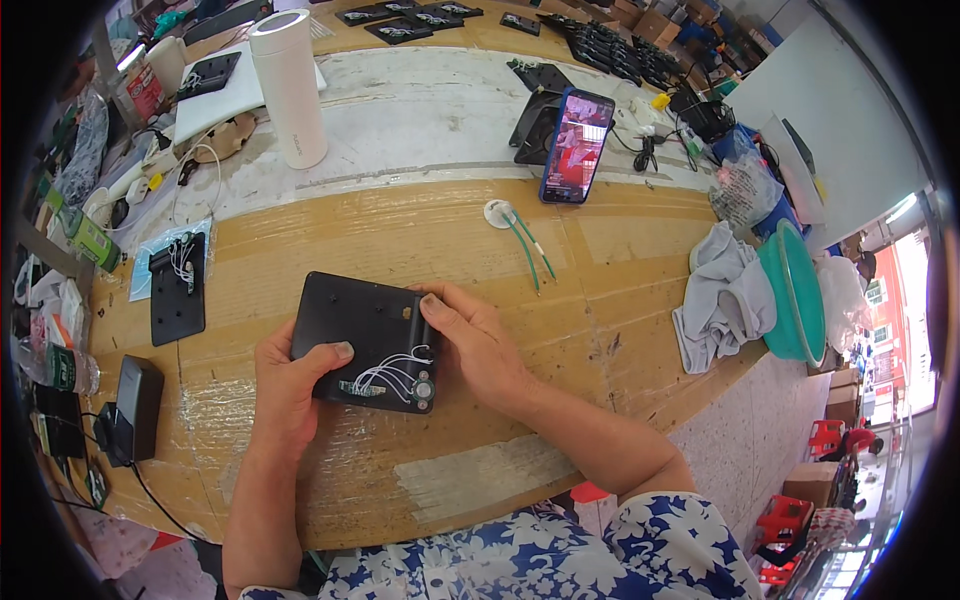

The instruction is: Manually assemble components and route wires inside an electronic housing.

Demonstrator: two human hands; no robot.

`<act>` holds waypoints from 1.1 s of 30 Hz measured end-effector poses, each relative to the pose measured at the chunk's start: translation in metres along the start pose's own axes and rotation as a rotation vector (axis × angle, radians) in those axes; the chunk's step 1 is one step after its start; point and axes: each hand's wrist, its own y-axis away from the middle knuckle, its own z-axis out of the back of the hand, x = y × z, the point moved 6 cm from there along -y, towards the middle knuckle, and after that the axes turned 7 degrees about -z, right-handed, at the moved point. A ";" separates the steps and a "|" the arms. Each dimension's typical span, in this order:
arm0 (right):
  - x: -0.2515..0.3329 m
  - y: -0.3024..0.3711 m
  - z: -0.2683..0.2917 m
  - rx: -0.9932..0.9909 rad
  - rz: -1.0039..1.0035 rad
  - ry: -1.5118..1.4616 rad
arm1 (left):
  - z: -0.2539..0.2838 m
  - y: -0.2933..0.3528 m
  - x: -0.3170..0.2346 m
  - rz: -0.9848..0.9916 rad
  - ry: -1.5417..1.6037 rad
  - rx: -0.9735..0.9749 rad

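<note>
Between my two hands is a black plastic panel (355, 320) with white wires, a small green circuit board and a round silver part along its near edge. My left hand (290, 385) grips its left side, thumb lying on top. My right hand (470, 340) closes on the right edge, with the thumb near the far right corner. The fingers underneath are hidden. To the left, a similar black panel (180, 310) with white wires lies partly over a light blue sheet (142, 275). Beyond my right hand lies a white disc (498, 213) with two green leads.
A phone (578, 145) with a lit screen leans upright at the back, near a tall white tumbler (290, 90). On the right are a grey cloth (720, 300) and a green basin (790, 290). A black box-shaped device (138, 405) with a cable stands at the left.
</note>
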 end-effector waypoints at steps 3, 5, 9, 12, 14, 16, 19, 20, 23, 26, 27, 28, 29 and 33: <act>-0.001 -0.002 0.001 0.001 0.027 0.031 | 0.000 0.000 0.000 0.002 -0.012 -0.004; 0.000 -0.001 0.000 0.001 0.033 0.037 | 0.001 0.000 0.001 0.003 -0.011 -0.007; 0.001 -0.001 0.000 -0.001 0.038 0.048 | 0.000 -0.001 0.001 0.004 -0.014 -0.006; 0.003 0.000 0.000 -0.002 0.014 0.050 | 0.002 -0.001 0.001 0.005 -0.011 -0.008; 0.004 0.001 0.000 0.003 0.001 0.064 | 0.002 -0.001 0.001 0.006 -0.012 -0.008; 0.004 0.001 -0.001 0.009 -0.011 0.078 | 0.002 -0.001 0.001 0.006 -0.014 -0.016; 0.002 0.001 -0.001 0.000 0.007 0.067 | 0.003 -0.001 0.001 0.003 -0.011 -0.012; 0.002 0.000 -0.001 -0.001 0.029 0.062 | 0.002 -0.001 0.001 0.000 -0.010 -0.011; 0.006 0.002 -0.002 0.001 0.014 0.060 | 0.003 -0.001 0.001 0.003 -0.001 -0.004; 0.000 0.000 0.000 -0.033 0.038 0.087 | 0.001 -0.001 0.001 -0.001 -0.005 -0.006; 0.001 -0.001 0.002 -0.067 0.095 0.109 | -0.001 -0.002 0.001 0.001 -0.004 -0.006; 0.002 0.002 0.000 -0.067 0.096 0.109 | -0.001 -0.001 0.002 0.007 -0.004 -0.012; 0.003 0.004 -0.001 -0.085 0.079 0.100 | -0.001 0.000 0.002 0.006 -0.005 -0.012; 0.003 0.004 -0.001 -0.051 0.015 0.087 | -0.002 0.000 0.000 0.009 0.003 -0.007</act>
